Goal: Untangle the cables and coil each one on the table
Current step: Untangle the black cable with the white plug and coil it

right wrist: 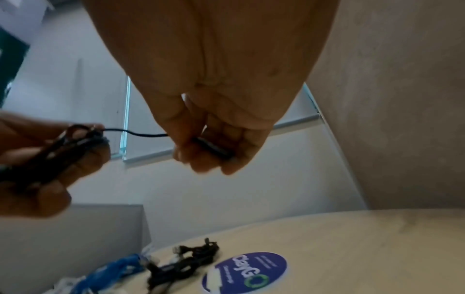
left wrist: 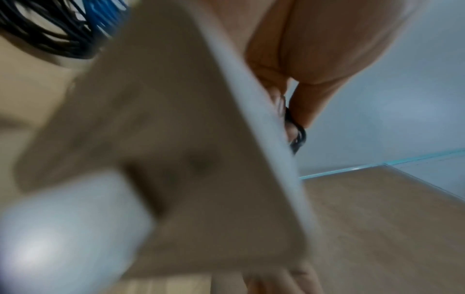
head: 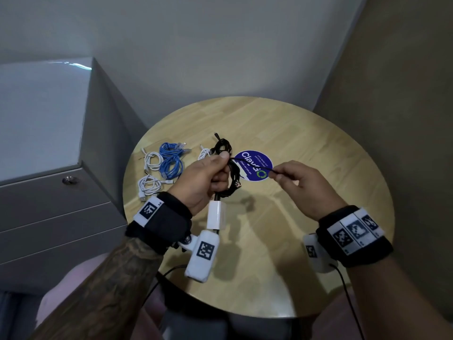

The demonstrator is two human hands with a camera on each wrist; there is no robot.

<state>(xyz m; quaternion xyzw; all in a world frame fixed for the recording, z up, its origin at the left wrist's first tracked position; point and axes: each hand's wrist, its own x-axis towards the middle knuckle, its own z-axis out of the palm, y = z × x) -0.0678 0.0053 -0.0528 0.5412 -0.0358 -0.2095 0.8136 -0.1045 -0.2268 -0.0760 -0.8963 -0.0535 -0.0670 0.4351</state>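
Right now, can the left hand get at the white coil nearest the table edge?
Probably not yet. The left hand grips a bundle of black cable, with a white adapter hanging below. The white coil lies just beside it, nothing between; it only needs freeing.

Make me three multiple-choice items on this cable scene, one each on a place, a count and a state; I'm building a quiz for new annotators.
1. Where do the blue cables lie?
A. on the table's left part
B. on the round sticker
C. in the right hand

2. How many white cable coils lie on the table?
A. one
B. three
C. five

3. What does the right hand do?
A. rests flat on the table
B. hangs idle
C. pinches the black cable's free end

Key:
1 A, they sit left of the round sticker.
2 B, three white coils show in the head view.
3 C, its fingers pinch the black cable, whose bundle the left hand grips.
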